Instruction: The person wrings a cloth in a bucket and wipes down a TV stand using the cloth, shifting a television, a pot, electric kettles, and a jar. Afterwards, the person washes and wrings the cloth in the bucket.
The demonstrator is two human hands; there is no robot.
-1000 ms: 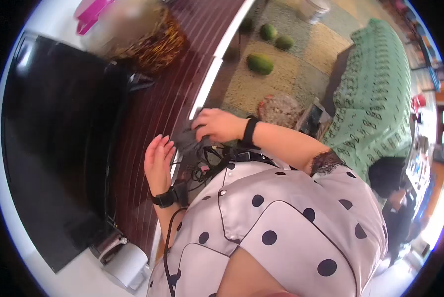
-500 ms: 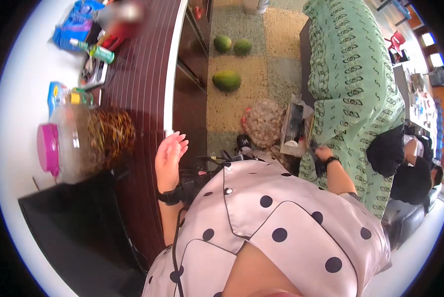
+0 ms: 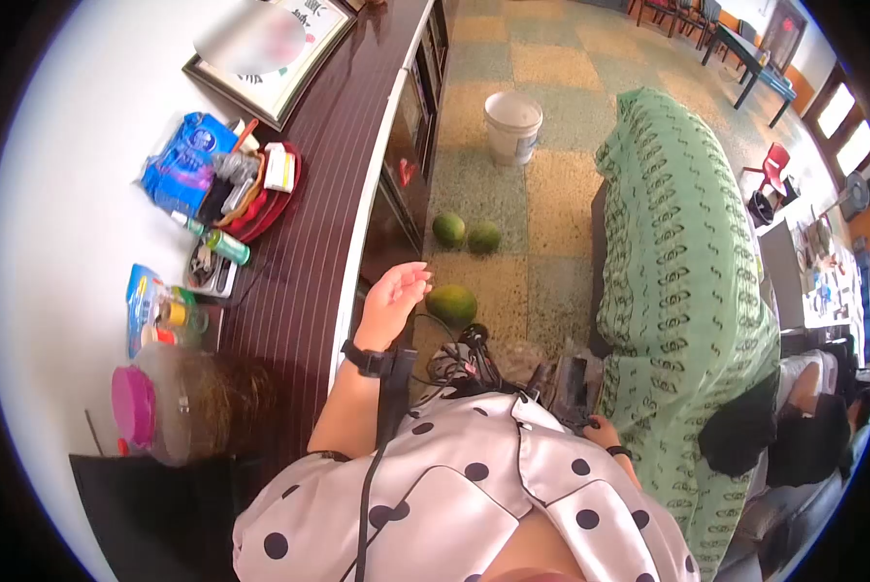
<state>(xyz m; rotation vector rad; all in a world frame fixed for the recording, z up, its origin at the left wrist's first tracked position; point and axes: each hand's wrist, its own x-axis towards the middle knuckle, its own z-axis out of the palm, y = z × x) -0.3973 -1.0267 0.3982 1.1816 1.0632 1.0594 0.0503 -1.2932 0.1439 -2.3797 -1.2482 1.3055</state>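
Note:
My left hand (image 3: 396, 299) is raised beside the white edge of the long dark cabinet (image 3: 313, 184). It holds nothing, with its fingers loosely bent and apart. In this view its fingertips come near a large green melon (image 3: 451, 306) on the floor. Low by my right side, my right hand (image 3: 605, 433) is closed at the edge of the green patterned cover (image 3: 687, 252). A small dark thing is at its fingers, too hidden to name. Close to it stands a grey box-like thing (image 3: 573, 383), partly covered by my polka-dot shirt.
Two round green melons (image 3: 448, 230) and a white bucket (image 3: 512, 126) stand on the tiled floor. The cabinet top bears a framed picture (image 3: 272, 58), a red basket (image 3: 279, 204) and a jar with a pink lid (image 3: 178, 407). People sit at the right.
My view has tilted up and forward, so the bucket and framed picture now show fully. My left hand appears further right, away from the cabinet edge; my right hand appears lower, nearer my body.

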